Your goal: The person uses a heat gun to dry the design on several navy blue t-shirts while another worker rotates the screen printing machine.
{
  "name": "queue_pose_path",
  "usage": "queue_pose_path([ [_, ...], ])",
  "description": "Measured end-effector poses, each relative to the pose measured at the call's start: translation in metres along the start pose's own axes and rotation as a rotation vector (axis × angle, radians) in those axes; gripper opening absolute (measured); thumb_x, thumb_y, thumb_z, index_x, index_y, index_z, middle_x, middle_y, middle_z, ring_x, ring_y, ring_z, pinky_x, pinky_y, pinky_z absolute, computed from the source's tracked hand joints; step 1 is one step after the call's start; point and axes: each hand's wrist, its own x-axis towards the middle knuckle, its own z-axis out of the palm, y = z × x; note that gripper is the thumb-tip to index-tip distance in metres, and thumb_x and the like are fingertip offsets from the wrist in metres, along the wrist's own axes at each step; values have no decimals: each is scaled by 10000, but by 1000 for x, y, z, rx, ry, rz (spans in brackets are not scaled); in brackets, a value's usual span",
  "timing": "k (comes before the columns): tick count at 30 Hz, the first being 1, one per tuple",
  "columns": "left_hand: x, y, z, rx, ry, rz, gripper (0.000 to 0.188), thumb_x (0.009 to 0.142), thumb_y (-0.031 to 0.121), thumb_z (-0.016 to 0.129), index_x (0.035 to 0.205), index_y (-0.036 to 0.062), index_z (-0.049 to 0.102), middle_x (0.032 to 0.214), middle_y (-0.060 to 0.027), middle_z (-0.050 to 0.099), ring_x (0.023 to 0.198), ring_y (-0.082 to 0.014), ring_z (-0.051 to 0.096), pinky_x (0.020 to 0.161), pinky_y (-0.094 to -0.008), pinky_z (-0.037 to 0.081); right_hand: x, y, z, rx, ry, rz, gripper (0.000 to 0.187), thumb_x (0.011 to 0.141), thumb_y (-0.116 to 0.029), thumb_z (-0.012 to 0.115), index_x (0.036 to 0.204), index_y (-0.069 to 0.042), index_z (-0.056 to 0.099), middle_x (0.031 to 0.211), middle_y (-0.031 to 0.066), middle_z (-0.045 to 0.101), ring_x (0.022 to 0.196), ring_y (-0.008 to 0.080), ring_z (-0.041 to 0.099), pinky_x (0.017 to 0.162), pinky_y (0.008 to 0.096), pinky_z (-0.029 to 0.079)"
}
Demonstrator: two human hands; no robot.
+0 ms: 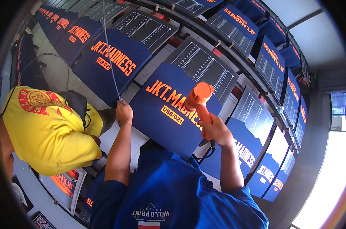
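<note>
Holding an orange heat gun (202,95) above a navy fabric panel (171,107), the right grip (218,131) is wrapped around its handle; the gun's head lies near 11 o'clock from that grip, the handle's long axis runs roughly from 5 to 11 o'clock, and the barrel crosses it from about 2 to 8 o'clock. The right hand is plainly nearer to it, while the left grip (124,113), at about 9 o'clock from the gun, pinches a thin grey cord (111,68) that rises toward 11 o'clock. The gun is bright orange, with a rounded, stubby barrel and a slimmer handle; whether it is running, I cannot tell. The panel beneath carries orange lettering and a smaller orange label, and a dark speckled board (201,63) shows beyond it toward 1 o'clock. Farther out, matching panels sit at 10 and 4 o'clock, and a person in yellow (47,126) bends over at 9 o'clock
</note>
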Motion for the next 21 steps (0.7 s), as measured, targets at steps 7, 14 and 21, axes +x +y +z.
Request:
queue_pose_path([
  [7,0,0,1,19,35,-7,444,1056,324,377,1163,-7,652,1052,-284,705,963,-494,670,880,-554,533,19,-1,-14,39,22,-73,306,958,-188,621,1146,44,551,704,59,607,582,117,599,524,267,473],
  [14,2,2,7,33,59,-19,429,1052,316,388,1163,-5,650,1056,-277,705,969,-489,670,881,-553,533,24,-5,-21,98,-13,-78,287,956,-181,618,1127,39,549,704,55,600,583,115,591,530,265,472],
  [21,-2,6,6,57,63,-24,408,1043,306,409,1152,-5,650,1059,-274,706,966,-487,673,871,-555,538,23,0,-21,14,-73,-91,265,966,-194,616,1090,32,555,691,64,608,577,111,588,524,265,465],
])
